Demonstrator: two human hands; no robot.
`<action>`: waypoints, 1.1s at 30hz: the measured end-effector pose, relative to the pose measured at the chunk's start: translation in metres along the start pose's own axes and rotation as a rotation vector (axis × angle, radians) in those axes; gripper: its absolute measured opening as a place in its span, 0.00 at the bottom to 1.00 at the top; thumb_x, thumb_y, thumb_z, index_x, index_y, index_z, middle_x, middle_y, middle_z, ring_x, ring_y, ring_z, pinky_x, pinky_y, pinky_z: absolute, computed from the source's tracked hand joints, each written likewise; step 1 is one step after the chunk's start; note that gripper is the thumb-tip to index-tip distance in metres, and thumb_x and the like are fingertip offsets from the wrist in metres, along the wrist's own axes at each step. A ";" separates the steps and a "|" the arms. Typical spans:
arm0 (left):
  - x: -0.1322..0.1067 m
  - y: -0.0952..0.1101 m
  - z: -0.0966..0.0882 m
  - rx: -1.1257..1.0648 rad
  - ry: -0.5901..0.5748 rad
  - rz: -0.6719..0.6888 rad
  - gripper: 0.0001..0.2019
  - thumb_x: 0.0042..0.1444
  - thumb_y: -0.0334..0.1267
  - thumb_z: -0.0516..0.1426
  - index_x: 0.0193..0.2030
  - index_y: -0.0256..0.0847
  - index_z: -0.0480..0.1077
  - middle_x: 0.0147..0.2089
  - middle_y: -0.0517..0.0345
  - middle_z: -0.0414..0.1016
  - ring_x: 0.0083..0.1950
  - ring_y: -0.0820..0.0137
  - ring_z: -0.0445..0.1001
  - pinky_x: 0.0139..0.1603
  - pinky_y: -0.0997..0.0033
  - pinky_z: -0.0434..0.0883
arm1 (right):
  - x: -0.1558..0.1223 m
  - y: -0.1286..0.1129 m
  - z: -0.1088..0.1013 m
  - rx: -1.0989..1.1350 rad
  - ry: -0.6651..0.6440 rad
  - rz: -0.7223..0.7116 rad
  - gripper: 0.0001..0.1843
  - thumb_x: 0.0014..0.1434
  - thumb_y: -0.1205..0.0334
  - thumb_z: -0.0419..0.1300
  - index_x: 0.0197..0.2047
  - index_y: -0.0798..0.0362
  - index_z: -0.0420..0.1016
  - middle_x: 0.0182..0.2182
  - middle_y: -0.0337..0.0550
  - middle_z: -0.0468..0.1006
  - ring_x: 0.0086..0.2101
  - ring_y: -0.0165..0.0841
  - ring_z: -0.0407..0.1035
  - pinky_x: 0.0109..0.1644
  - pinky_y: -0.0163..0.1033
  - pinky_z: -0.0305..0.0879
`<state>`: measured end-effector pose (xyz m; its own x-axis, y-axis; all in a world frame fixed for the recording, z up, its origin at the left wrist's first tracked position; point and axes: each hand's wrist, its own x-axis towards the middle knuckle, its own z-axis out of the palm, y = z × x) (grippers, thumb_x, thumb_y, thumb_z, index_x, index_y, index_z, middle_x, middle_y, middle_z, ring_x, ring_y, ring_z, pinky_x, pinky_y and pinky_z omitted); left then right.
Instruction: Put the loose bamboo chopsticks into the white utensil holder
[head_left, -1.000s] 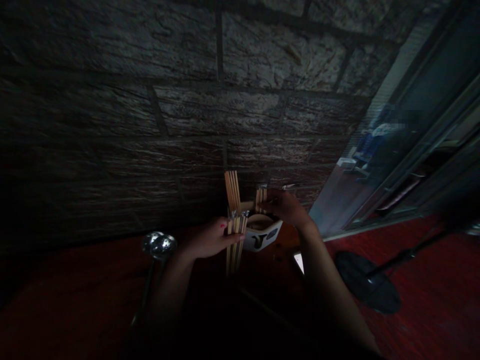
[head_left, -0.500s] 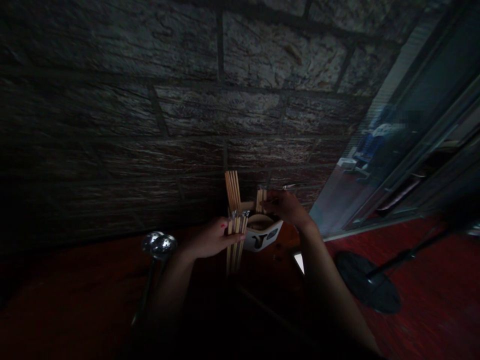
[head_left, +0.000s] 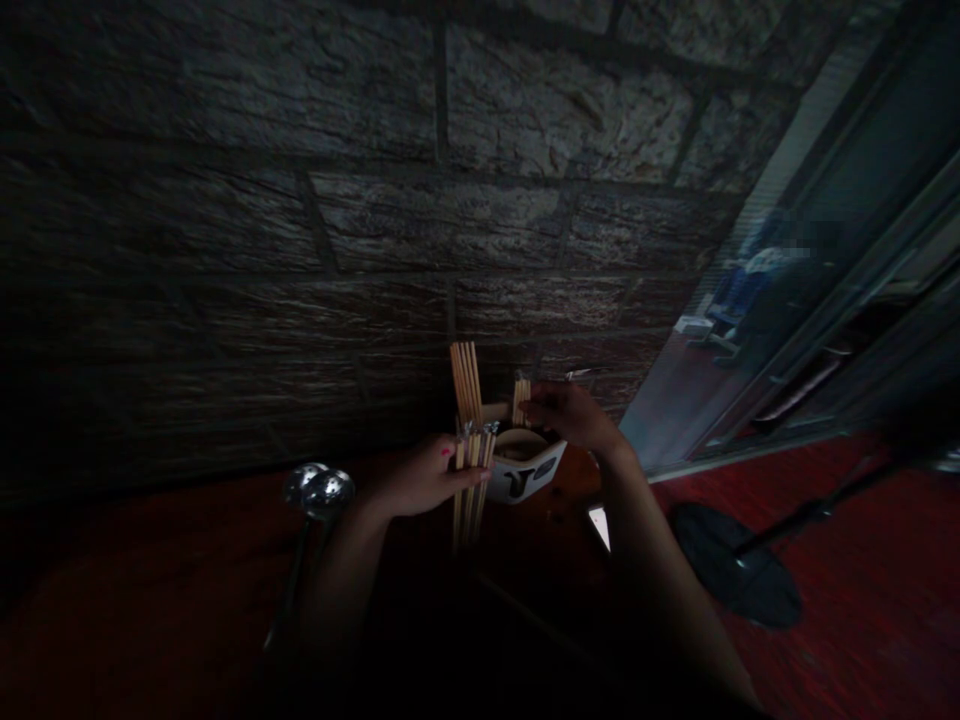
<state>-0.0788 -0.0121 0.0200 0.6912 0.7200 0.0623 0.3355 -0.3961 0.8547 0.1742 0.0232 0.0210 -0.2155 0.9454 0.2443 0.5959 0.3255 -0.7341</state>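
Observation:
My left hand is closed round a bundle of wooden chopsticks, held upright with their tops fanned above my fingers. My right hand pinches a few more chopsticks that stand in a white holder with dark markings. The holder sits on a dark red surface against a stone-brick wall, just right of my left hand.
A metal ladle with a perforated bowl lies on the surface to the left of my left arm. A round black stand base with a pole rests on the red floor at the right. Glass panels run along the right side.
My right hand has shifted slightly to the left over the holder, still on the chopsticks there. My left hand and its bundle have stayed put.

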 end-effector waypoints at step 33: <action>-0.001 0.004 0.000 0.030 0.003 0.004 0.12 0.58 0.40 0.57 0.44 0.38 0.75 0.44 0.54 0.80 0.46 0.63 0.76 0.50 0.64 0.70 | 0.002 0.004 0.000 0.250 -0.038 0.053 0.10 0.51 0.58 0.64 0.35 0.55 0.75 0.30 0.42 0.80 0.30 0.31 0.74 0.37 0.36 0.72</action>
<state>-0.0779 -0.0140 0.0238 0.6909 0.7198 0.0671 0.3517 -0.4158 0.8387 0.1765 0.0265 0.0183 -0.2210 0.9585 0.1801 0.3982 0.2573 -0.8805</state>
